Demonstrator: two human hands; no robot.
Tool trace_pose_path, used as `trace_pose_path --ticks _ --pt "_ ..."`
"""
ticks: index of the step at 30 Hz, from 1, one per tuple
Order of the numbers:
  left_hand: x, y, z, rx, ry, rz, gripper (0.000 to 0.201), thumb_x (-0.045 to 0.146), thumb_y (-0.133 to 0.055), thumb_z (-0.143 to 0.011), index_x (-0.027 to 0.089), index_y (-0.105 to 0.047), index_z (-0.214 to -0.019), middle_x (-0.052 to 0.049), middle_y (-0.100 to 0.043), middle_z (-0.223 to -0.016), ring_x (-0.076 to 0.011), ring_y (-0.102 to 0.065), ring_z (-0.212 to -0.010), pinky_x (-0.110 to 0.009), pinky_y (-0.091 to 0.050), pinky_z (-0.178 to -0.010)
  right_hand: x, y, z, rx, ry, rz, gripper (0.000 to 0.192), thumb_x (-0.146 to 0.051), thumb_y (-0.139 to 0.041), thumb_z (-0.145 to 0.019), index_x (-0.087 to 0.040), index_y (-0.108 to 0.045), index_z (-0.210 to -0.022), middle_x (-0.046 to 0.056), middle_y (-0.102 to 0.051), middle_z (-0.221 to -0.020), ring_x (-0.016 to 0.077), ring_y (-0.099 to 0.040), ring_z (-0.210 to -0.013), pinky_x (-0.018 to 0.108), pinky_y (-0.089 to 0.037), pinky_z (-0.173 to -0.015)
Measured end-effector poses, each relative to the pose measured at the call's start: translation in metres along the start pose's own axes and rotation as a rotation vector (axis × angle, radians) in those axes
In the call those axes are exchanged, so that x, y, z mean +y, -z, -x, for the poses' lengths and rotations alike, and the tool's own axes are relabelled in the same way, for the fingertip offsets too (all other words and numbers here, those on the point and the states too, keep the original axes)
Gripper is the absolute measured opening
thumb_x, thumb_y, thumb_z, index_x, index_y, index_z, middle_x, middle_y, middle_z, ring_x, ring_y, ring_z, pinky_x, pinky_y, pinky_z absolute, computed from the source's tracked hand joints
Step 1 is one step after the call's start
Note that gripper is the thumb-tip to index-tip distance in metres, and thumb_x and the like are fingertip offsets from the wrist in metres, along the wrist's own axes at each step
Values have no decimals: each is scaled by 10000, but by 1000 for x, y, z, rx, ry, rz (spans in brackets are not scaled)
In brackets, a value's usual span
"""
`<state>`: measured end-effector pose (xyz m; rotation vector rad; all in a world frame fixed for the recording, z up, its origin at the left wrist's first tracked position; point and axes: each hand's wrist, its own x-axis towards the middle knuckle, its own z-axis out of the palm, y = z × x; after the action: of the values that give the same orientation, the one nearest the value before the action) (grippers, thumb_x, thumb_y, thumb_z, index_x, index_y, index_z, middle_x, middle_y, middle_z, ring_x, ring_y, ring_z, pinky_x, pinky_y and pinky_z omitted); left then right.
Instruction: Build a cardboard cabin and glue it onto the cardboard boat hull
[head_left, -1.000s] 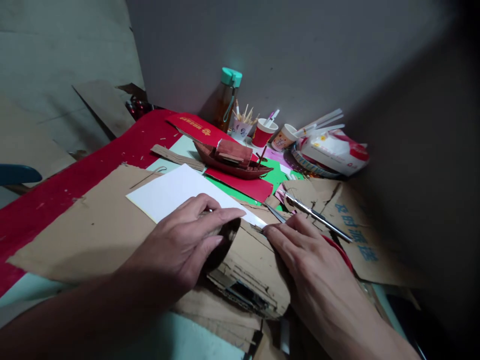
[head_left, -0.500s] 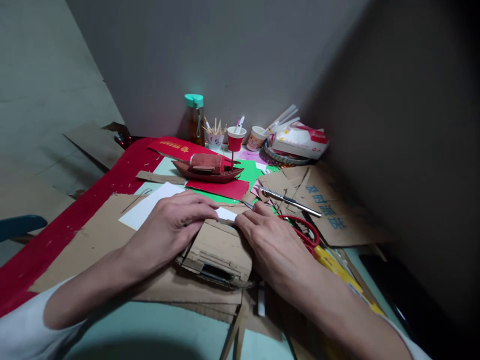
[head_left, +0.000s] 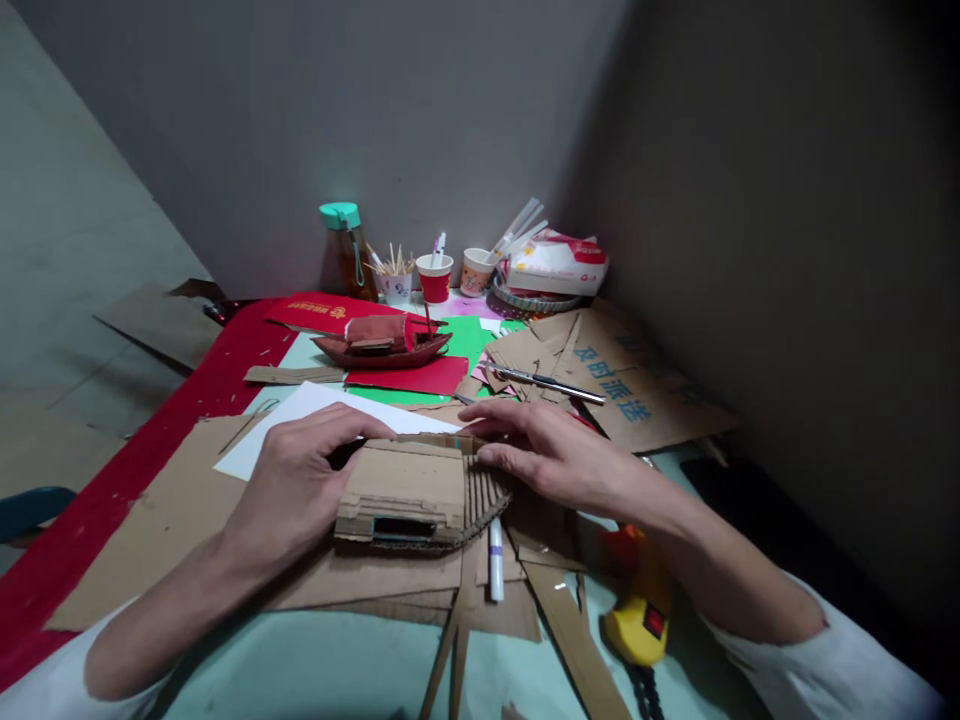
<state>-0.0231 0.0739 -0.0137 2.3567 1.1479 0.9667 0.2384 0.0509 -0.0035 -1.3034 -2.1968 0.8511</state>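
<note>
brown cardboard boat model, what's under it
Flat brown cardboard sheets and a white, purple-banded pen show along the near edge of the brown cardboard boat model; what its hull covers is hidden.

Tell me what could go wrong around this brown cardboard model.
The brown cardboard model has thin slats that could bend if the right hand presses hard. The slim silver-and-black tool just beyond that hand might get knocked. The yellow plastic tool with a red switch, near the right forearm, could be bumped.

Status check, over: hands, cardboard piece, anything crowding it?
Left hand holding left end of cardboard model; right hand at right end. Model's rectangular opening on near side. White pen and cardboard strips close in front.
</note>
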Motion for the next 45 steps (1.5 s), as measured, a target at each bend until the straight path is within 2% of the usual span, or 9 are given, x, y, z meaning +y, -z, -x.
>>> trace_pose_path --ticks 6,12,17,26,28,30,32,35,45 --pt "-5 -3 4 54 -75 -58 97 203 -649 -838 248 -707 -901 10 -757 -901 -186 -694 -799 -294 -496 -706 -3 -2 9 3 52 18 402 -149 -542 -961 -246 -602 -1346 55 -729 -1253 239 -678 -1127 348 -520 -892" --pt "-2 -4 8 29 -61 -46 148 182 -633 -806 282 -682 -903 14 -744 -905 -206 -683 -816 -331 -490 -723 -8 0 13 82 45 80 272 -186 -538 -995 -196 -666 -1235 73 -739 -1210 247 -676 -1077 349 -493 -878" --pt "1 -4 8 40 -26 -58 159 178 -631 -778 275 -684 -893 -2 -757 -941 -225 -704 -857 -349 -522 -743 -8 -2 9 144 69 133 291 -166 -686 -928 -153 -679 -1219 83 -742 -1167 252 -645 -1056 354 -448 -899" --pt "10 -4 1 35 66 -70 98 223 -646 -740 253 -693 -821 -5 -770 -860 -225 -706 -785 -346 -513 -713 -16 -1 11 103 110 158 163 -85 -597 -912 -130 -663 -1054 78 -714 -1035 236 -611 -962 364 -422 -858" --pt "8 -6 2 41 70 -92 111 223 -633 -746 250 -695 -834 9 -764 -843 -207 -692 -739 -328 -502 -684 -20 2 14 67 103 150 102 -210 -641 -926 -147 -645 -1006 63 -700 -986 226 -601 -877 361 -435 -789" --pt "5 -8 4 46 59 -119 122 241 -631 -752 246 -694 -856 11 -754 -839 -198 -678 -715 -319 -494 -664 -23 2 15 43 103 149 294 -441 -710 -900 -163 -639 -961 50 -687 -942 227 -578 -840 364 -445 -755" --pt "5 -9 5 39 47 -159 120 254 -623 -762 238 -686 -862 7 -742 -826 -196 -668 -708 -316 -487 -648 -24 -2 14 45 136 187 427 -563 -746 -840 -159 -662 -952 68 -687 -984 256 -559 -923 406 -451 -842" --pt "7 -8 6 20 58 -218 122 232 -558 -794 228 -667 -849 11 -714 -799 -194 -656 -720 -317 -473 -640 -24 -10 13 54 189 244 316 -465 -733 -889 -157 -731 -959 99 -676 -1147 294 -501 -1104 458 -391 -1018" --pt "9 -6 5 -19 23 -192 151 171 -550 -790 214 -615 -919 -89 -743 -1063 -278 -678 -973 -401 -506 -799 -22 -10 17 -36 240 157 137 -245 -648 -959 -197 -776 -965 95 -545 -1468 258 -398 -1395 453 -317 -1161"
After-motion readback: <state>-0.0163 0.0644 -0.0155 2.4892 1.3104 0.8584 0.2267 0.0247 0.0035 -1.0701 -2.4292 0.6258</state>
